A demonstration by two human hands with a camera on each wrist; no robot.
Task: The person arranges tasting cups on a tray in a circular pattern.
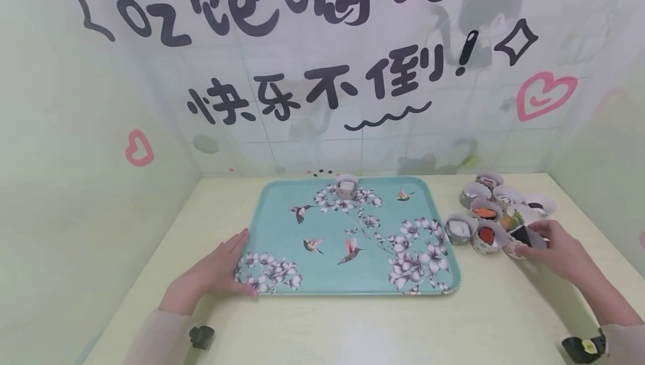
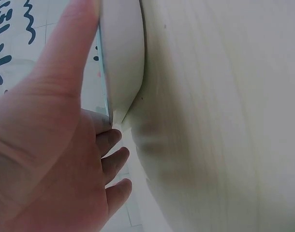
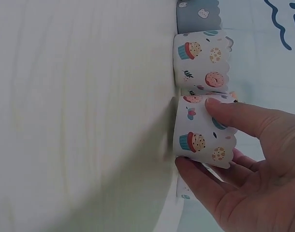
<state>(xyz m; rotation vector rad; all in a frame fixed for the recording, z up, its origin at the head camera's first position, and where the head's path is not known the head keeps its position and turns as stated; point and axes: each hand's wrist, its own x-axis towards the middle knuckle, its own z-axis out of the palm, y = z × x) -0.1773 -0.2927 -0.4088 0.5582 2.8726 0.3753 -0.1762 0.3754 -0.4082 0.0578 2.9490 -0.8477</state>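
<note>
In the head view, my right hand (image 1: 551, 250) pinches a paper baking cup (image 1: 514, 248) with a dark, wedge-shaped piece in it. The right wrist view shows its scalloped rim and cupcake-and-doughnut print, with the thumb of my right hand (image 3: 254, 159) on one side and fingers on the other. That cup stands at the near end of a cluster, close beside a cup holding something red (image 1: 486, 236). My left hand (image 1: 216, 270) rests at the near left corner of a turquoise tray (image 1: 327, 270), thumb at the front rim and fairly straight fingers along the left side.
One paper cup with a white piece (image 1: 346, 187) stands on the tray's far edge. Right of the tray are several more cups, including a cup with white contents (image 1: 459, 229) and a cup with orange contents (image 1: 485, 210). Walls enclose the table (image 1: 353, 331) at the back and sides.
</note>
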